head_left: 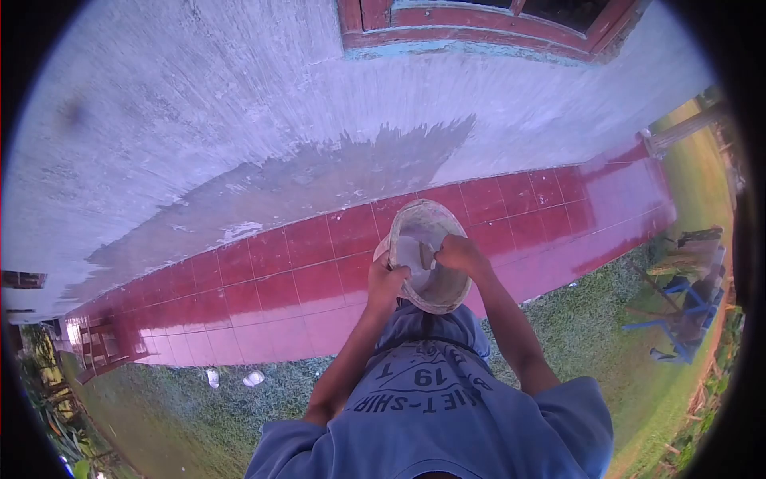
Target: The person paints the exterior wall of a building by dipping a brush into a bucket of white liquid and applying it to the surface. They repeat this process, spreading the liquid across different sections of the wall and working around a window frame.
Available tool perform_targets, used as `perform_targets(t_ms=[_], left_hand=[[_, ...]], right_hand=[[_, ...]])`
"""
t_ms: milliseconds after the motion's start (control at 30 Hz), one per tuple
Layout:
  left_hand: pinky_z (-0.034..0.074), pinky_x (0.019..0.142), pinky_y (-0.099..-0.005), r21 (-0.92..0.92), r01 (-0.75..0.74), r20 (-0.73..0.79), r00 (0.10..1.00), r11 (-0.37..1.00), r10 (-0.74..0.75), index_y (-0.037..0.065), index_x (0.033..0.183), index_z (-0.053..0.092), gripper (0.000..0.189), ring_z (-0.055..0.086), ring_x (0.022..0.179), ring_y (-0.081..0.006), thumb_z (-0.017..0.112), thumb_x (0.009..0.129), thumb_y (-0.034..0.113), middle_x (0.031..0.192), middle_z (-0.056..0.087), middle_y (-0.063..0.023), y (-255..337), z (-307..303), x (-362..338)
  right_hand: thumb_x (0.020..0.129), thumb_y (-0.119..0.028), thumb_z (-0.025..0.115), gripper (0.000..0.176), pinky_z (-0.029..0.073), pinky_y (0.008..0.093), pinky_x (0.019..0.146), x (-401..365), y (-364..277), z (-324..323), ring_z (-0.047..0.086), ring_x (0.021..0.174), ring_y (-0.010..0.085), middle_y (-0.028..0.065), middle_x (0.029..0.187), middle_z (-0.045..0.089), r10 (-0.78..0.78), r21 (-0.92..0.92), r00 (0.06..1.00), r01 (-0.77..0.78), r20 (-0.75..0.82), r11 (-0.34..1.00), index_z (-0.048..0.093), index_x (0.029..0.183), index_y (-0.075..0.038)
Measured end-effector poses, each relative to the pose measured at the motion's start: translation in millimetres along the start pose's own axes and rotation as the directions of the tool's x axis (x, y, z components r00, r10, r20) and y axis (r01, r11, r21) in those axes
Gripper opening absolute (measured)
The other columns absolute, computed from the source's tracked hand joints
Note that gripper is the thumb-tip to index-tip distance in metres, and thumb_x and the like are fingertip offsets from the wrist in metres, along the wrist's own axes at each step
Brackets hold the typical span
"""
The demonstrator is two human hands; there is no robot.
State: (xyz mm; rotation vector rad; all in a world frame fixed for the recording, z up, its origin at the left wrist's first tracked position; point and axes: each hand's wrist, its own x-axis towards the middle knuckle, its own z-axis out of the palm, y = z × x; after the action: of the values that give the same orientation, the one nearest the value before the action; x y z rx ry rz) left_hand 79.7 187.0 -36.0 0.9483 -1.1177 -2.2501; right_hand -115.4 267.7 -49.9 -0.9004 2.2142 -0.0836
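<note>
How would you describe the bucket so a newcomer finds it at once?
Follow the wall down to the red floor. Over it, the left hand grips the bucket, and the right hand reaches inside. Round, stained and whitish inside, it is held up, unlike the two white objects on the grass.

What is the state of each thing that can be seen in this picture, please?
Bucket: open, held by the left hand, whitish liquid inside.
Brush: in the right hand, inside the bucket.
Wall: pale and streaky, with a darker grey patch low down.
Window frame: paint worn.
Floor tiles: partly shaded, partly sunlit.
</note>
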Motion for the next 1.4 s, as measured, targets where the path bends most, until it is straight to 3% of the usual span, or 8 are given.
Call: perform_targets(t_ms=[67,367,833,1067,1167,1233,1333,1400], left_hand=[[0.047,0.064,-0.0257,-0.020,-0.002,0.021,1.000,1.000,0.003,-0.005,0.106,0.064,0.039,0.061,0.072,-0.0126,0.057,0.068,-0.002,0.086,0.067,-0.0066,3,-5,-7],[0.045,0.058,-0.0247,0.051,0.000,0.051,0.999,0.999,-0.003,-0.005,0.101,0.064,0.033,0.059,0.066,-0.0103,0.054,0.069,-0.002,0.078,0.064,-0.0046,4,-13,-21],[0.048,0.059,-0.0293,-0.202,0.116,0.018,0.993,0.972,-0.115,-0.001,0.092,0.060,0.025,0.060,0.064,-0.0146,0.055,0.068,-0.007,0.074,0.059,-0.0045,-14,-1,-17],[0.043,0.052,-0.0257,-0.193,0.032,-0.082,0.995,0.981,-0.049,0.002,0.090,0.058,0.022,0.056,0.058,-0.0110,0.057,0.069,-0.006,0.070,0.057,-0.0023,-16,57,-20],[0.043,0.053,-0.0262,-0.212,-0.026,-0.124,0.992,0.977,0.000,0.001,0.091,0.060,0.023,0.056,0.058,-0.0109,0.057,0.069,-0.006,0.071,0.059,-0.0029,-40,89,-12],[0.044,0.054,-0.0273,-0.167,-0.062,-0.172,0.985,0.984,0.033,-0.002,0.096,0.061,0.029,0.057,0.061,-0.0112,0.057,0.069,-0.006,0.073,0.061,-0.0036,-54,118,-9],[0.049,0.061,-0.0293,-0.208,-0.126,-0.215,0.973,0.970,0.080,-0.002,0.100,0.061,0.033,0.062,0.069,-0.0151,0.056,0.068,-0.008,0.079,0.063,-0.0061,-88,168,3],[0.052,0.064,-0.0303,-0.237,-0.138,-0.277,0.958,0.961,0.069,-0.004,0.102,0.061,0.035,0.063,0.070,-0.0160,0.056,0.068,-0.008,0.083,0.064,-0.0078,-107,200,6]], right_hand=[[0.075,-0.028,0.062,0.039,0.052,0.0455,0.087,-9,-11,4,0.067,0.101,0.0380,0.0236,0.101,0.070,0.032,-0.022,0.997,-0.030,0.076,0.999,0.071,0.100,0.000],[0.078,-0.027,0.065,0.029,0.052,0.0470,0.076,-57,0,-4,0.067,0.089,0.0402,0.0256,0.090,0.067,-0.063,0.057,0.993,0.069,-0.104,0.996,0.072,0.092,-0.001],[0.084,-0.023,0.063,0.021,0.049,0.0464,0.068,-121,20,-64,0.065,0.080,0.0398,0.0196,0.082,0.066,-0.297,0.193,0.919,0.351,-0.261,0.916,0.069,0.094,-0.005],[0.084,-0.024,0.063,0.023,0.050,0.0437,0.071,-107,52,-106,0.067,0.084,0.0352,0.0197,0.088,0.067,-0.354,0.251,0.919,0.389,-0.173,0.887,0.071,0.099,-0.008],[0.085,-0.024,0.062,0.023,0.051,0.0435,0.074,-92,76,-117,0.067,0.087,0.0347,0.0182,0.091,0.069,-0.468,0.187,0.871,0.490,-0.151,0.852,0.071,0.100,-0.009],[0.083,-0.023,0.062,0.025,0.052,0.0444,0.079,-82,94,-114,0.067,0.091,0.0356,0.0178,0.095,0.070,-0.563,-0.042,0.823,0.562,-0.080,0.826,0.071,0.100,-0.008],[0.084,-0.027,0.063,0.025,0.051,0.0489,0.073,-37,149,-104,0.067,0.082,0.0390,0.0188,0.086,0.069,-0.672,-0.033,0.740,0.672,-0.027,0.740,0.071,0.094,-0.006],[0.081,-0.025,0.061,0.024,0.051,0.0482,0.077,-21,178,-104,0.067,0.085,0.0393,0.0194,0.088,0.069,-0.629,-0.142,0.777,0.625,0.026,0.767,0.072,0.091,-0.006]])
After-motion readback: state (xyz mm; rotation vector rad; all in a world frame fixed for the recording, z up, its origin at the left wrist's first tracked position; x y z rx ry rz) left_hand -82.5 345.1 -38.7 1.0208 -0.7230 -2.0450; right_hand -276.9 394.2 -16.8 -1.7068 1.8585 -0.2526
